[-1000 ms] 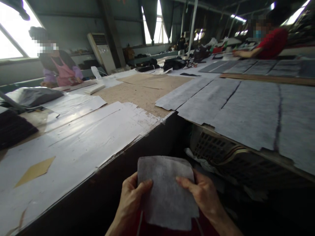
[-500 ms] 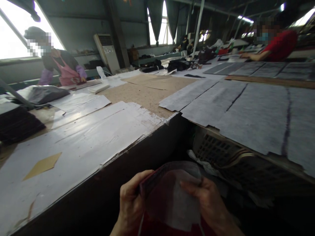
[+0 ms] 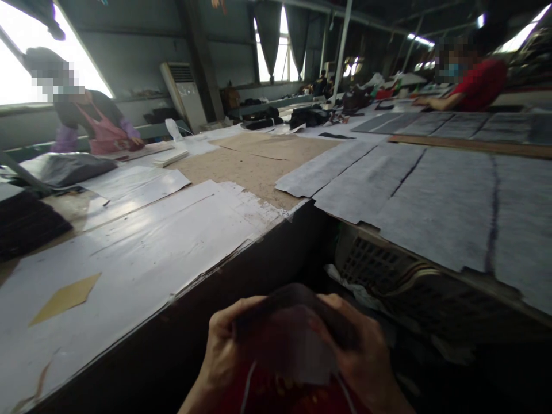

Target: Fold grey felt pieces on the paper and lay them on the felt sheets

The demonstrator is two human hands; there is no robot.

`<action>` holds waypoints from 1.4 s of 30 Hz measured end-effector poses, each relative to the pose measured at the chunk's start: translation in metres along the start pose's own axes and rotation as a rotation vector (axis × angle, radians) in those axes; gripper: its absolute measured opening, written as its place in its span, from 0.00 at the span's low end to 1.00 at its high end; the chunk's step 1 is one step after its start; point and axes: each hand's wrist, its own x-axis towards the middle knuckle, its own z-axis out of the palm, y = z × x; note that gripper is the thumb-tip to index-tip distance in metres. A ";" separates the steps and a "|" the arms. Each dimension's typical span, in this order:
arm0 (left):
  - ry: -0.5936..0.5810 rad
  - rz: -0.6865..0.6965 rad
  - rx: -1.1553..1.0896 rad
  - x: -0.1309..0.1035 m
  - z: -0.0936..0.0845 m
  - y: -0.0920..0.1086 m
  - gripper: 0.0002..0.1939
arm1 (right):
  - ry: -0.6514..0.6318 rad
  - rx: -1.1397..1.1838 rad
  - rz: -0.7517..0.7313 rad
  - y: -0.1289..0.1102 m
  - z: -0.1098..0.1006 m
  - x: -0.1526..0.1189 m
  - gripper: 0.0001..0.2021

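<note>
Head view: left hand (image 3: 228, 330) and right hand (image 3: 364, 336) are gripping a blurred, bent sheet (image 3: 297, 329) between them, not yet released, while grey panels (image 3: 448, 201) are lying ahead rightward.

A flexible, sheet-like piece (image 3: 297, 336), dark along its top and sides and blurred paler grey toward its lower middle, arches upward between the left grip (image 3: 228, 333) and the right grip (image 3: 362, 345). It is off the surface (image 3: 172, 230), on the person's side of its near edge. Its layers cannot be counted.
</note>
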 end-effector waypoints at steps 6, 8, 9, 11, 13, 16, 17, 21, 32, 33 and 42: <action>-0.031 -0.238 -0.219 0.011 -0.003 -0.009 0.16 | 0.056 0.014 -0.036 -0.005 -0.005 0.005 0.12; 0.022 -0.180 -0.133 0.012 -0.006 -0.009 0.10 | 0.006 0.274 0.324 -0.007 -0.005 0.010 0.12; 0.041 -0.145 -0.096 0.012 -0.007 -0.008 0.08 | -0.006 0.396 0.430 -0.009 -0.004 0.013 0.14; 0.046 -0.055 0.006 0.011 -0.009 -0.006 0.07 | 0.028 0.577 0.499 -0.012 -0.001 0.017 0.16; 0.036 0.031 0.103 0.011 -0.011 -0.003 0.06 | 0.111 0.697 0.513 -0.014 0.001 0.021 0.17; 0.007 0.085 0.178 0.011 -0.015 -0.001 0.10 | 0.203 0.725 0.469 -0.013 0.005 0.022 0.15; -0.003 0.086 0.184 0.011 -0.016 -0.001 0.11 | 0.217 0.730 0.462 -0.012 0.006 0.021 0.15; -0.027 0.018 0.119 0.012 -0.019 -0.006 0.11 | 0.250 0.778 0.467 -0.012 0.012 0.018 0.15; 0.095 -0.150 0.057 0.006 -0.014 -0.014 0.11 | 0.240 0.833 0.638 -0.011 0.003 0.025 0.16; 0.105 -0.170 0.037 0.005 -0.014 -0.014 0.13 | 0.236 0.830 0.624 -0.012 0.002 0.023 0.18; 0.164 -0.090 -0.045 -0.006 0.003 -0.007 0.11 | 0.327 0.053 0.280 -0.015 0.005 0.010 0.16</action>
